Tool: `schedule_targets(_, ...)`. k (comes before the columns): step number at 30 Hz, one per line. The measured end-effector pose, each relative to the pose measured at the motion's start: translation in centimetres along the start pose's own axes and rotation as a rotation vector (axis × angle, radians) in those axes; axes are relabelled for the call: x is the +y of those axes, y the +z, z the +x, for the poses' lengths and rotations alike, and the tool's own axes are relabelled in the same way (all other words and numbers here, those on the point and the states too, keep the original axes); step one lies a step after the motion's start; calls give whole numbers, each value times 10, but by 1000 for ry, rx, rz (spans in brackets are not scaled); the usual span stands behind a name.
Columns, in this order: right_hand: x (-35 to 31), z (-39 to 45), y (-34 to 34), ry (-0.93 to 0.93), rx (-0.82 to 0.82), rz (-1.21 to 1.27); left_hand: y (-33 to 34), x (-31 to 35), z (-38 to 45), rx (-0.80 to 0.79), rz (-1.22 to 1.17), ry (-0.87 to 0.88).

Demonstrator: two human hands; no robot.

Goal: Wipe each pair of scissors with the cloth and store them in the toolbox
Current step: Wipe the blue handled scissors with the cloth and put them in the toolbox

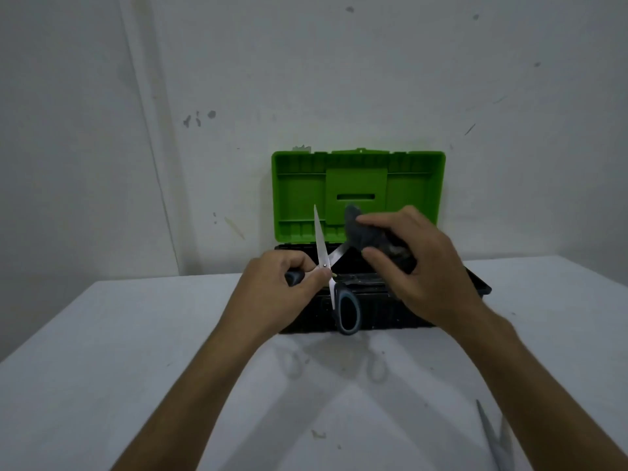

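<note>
White table, open toolbox, hands wiping scissors, no legible labels

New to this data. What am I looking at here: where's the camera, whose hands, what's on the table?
There is no robot: the single picture comes from a wide-angle camera on a person's head, looking down at their bare hands. The left hand holds an open pair of scissors by one handle, blades spread. The right hand grips a dark cloth pressed on one blade, wiping it. Behind stands a toolbox, black base, green lid raised, on a white table. A second pair of scissors lies on the table near the right forearm, partly hidden.
</note>
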State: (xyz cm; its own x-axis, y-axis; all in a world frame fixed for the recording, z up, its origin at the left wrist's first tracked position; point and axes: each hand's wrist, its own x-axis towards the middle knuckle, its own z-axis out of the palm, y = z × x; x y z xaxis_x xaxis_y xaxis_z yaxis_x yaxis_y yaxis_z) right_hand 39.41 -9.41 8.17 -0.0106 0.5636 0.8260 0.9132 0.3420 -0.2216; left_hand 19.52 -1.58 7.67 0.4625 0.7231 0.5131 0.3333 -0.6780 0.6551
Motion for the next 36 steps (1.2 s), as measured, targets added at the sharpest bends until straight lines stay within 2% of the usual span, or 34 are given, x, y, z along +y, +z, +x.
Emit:
schedule_targets(2, -8, -3, 6, -55, -113, 40, -4, 3, 0, 28, 14, 44)
schedule_targets(3, -9, -4, 10, -53, -112, 39, -6, 3, 0, 34, 33, 66)
schedule_targets(8, -1, 1, 6, 46, 137, -83, -13, 0, 0, -15, -34, -20)
schedule_targets(9, -3, 0, 4, 17, 114, -57, -12, 0, 1, -20, -28, -33)
schedule_targets(12, -14, -7, 9, -70, -136, 55, -11, 2, 0, -4, 0, -14)
schedule_targets(13, -14, -8, 13, -66, -153, 54, -11, 2, -1, 16, 14, 1)
schedule_targets(17, -2, -2, 9, 65, 107, -159, -10, 1, -1, 37, -49, -29)
schedule_targets(18, -1, -2, 6, 50, 126, -168, -8, 1, 0, 23, -75, -47)
schedule_targets(19, -2, -3, 4, 3, 95, -143, -7, 2, 1, 9, -88, -61)
schedule_targets(21, -9, -6, 5, -98, -68, -41, -7, 3, 1, 6, -102, -64)
schedule_targets(23, -11, -7, 11, -107, -134, 8, -9, 2, 1, 27, -98, -49)
schedule_targets(28, 1, -2, 6, 49, 65, -207, -12, 1, 1, 2, -156, -119)
schedule_targets(32, -4, -7, 6, -58, -69, -27, -15, 1, 4, -2, -245, -133)
schedule_targets(34, -2, -6, 9, -9, -44, 32, -18, -1, 4, -6, -256, -117)
schedule_targets(36, 3, -3, 7, 74, 37, -29, -18, -3, 3, -3, -283, -139)
